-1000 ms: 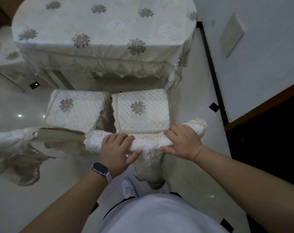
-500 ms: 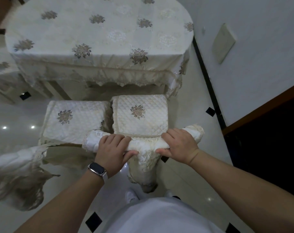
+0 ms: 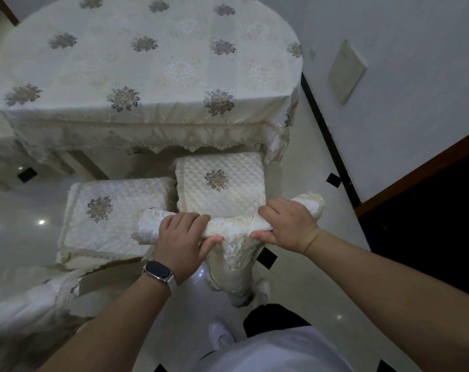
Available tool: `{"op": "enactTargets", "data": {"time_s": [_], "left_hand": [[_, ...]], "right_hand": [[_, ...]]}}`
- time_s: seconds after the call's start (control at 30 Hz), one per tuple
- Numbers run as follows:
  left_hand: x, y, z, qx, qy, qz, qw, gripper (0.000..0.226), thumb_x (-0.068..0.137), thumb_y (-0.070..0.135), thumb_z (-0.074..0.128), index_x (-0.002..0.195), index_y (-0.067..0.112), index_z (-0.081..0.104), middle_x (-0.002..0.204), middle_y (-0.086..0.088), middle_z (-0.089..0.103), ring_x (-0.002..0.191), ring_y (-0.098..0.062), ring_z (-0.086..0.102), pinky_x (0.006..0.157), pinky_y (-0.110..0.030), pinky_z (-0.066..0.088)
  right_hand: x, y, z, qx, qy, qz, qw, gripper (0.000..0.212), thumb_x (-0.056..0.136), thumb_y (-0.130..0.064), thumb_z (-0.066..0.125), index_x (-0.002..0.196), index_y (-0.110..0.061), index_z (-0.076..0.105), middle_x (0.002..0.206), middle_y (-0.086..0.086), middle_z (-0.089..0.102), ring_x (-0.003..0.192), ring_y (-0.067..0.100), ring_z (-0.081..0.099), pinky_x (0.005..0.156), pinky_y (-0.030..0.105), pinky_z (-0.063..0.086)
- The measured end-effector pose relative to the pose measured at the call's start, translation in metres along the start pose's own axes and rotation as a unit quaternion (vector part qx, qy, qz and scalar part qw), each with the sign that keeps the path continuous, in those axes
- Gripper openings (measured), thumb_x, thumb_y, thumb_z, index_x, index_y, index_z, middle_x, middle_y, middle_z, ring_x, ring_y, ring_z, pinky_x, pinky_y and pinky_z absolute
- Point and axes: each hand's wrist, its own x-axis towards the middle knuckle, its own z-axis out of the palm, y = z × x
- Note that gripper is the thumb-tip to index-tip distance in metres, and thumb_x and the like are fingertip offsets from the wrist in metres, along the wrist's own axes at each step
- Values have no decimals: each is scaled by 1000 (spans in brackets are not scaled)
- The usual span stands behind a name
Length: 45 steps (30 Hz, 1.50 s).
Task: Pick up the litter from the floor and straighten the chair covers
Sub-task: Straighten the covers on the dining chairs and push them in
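A cream lace chair cover wraps the top rail of the nearest chair and hangs down its back. My left hand, with a watch on the wrist, grips the rail's left part. On the rail's right part my right hand is closed over the cover. Just beyond the rail lies this chair's quilted seat cushion with a flower motif. A second chair's quilted seat cover sits to its left. No litter shows on the visible floor.
A table under a cream flowered cloth stands right behind both chairs. A white wall with a dark skirting runs along the right, ending at a dark doorway. Another covered chair back is at the lower left. The floor is glossy pale tile.
Both hands keep their grip on the covered top rail. The chair with its seat has shifted a little forward toward the table, and my view has tilted up.
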Motion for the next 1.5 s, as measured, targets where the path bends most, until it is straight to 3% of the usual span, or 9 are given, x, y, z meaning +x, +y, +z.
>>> {"op": "enactTargets", "data": {"time_s": [0.47, 0.67, 0.83, 1.03, 1.5], "left_hand": [[105, -44, 25, 8, 6, -7, 1000, 60, 97, 65, 31, 107, 16, 62, 96, -7, 68, 94, -21, 50, 86, -40, 33], [139, -47, 39, -4, -19, -23, 1000, 56, 97, 63, 30, 110, 17, 60, 100, -7, 68, 95, -22, 48, 86, -39, 33], [161, -44, 51, -9, -32, -40, 999, 63, 98, 61, 29, 108, 12, 67, 101, -8, 67, 96, -23, 50, 88, -38, 33], [185, -53, 60, -29, -35, -53, 998, 61, 97, 63, 28, 110, 17, 64, 101, -6, 66, 99, -21, 48, 90, -38, 31], [264, -108, 83, -3, -50, 85, 995, 59, 100, 62, 24, 108, 20, 65, 93, 0, 65, 87, -24, 55, 79, -37, 33]], "right_hand": [[81, 73, 31, 2, 40, -9, 999, 68, 96, -68, 33, 70, -11, 61, 64, 3, 52, 55, 21, 49, 48, 30, 32], [102, 104, 43, 0, 44, 0, 999, 68, 95, -69, 29, 68, -14, 58, 64, 1, 52, 54, 20, 50, 51, 25, 23], [112, 124, 49, -5, 34, 7, 999, 62, 88, -69, 40, 68, -13, 57, 64, 2, 52, 54, 21, 52, 46, 27, 30], [130, 145, 58, -2, 57, 5, 998, 69, 95, -70, 29, 69, -13, 56, 63, 2, 52, 53, 21, 51, 45, 28, 30], [176, 187, 91, -52, 52, 33, 997, 77, 96, -71, 26, 72, -10, 66, 66, 5, 55, 56, 23, 53, 46, 30, 34]]}}
